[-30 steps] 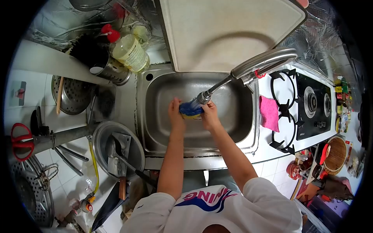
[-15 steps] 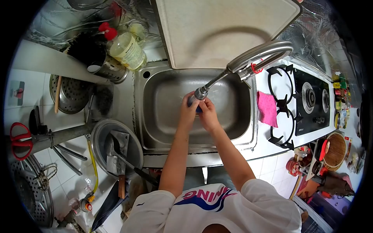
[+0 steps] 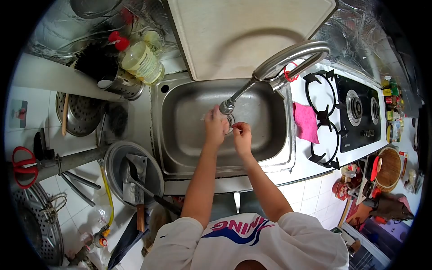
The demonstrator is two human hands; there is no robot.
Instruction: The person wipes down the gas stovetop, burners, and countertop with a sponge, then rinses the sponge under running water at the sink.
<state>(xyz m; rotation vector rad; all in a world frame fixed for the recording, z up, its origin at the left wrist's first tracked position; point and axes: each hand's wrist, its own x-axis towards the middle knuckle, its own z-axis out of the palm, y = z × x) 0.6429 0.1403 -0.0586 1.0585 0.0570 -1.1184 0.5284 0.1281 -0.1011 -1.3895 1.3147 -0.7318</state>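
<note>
Over the steel sink [image 3: 180, 157], my left hand [image 3: 214, 128] is just below the faucet head [image 3: 227, 106]. Its fingers are wrapped round a small, round, shiny rimmed thing [image 3: 231, 120] that looks like clear glass or metal; its exact kind does not show. Beside it on the right, my right hand [image 3: 243, 137] has its fingers curled in a pinch close to the round thing's lower edge. What those fingertips hold, if anything, is too small to name.
A large cutting board [image 3: 243, 40] leans behind the sink. At left stand a yellowish bottle [image 3: 143, 63] and a grey basin [image 3: 155, 168] holding a cleaver and a ladle. A pink cloth [image 3: 306, 122] lies right of the sink, beside the gas stove [image 3: 360, 114].
My hands were together under the faucet head, near something dark blue. They have moved apart, the right one slightly lower, and the round rim now shows between them.
</note>
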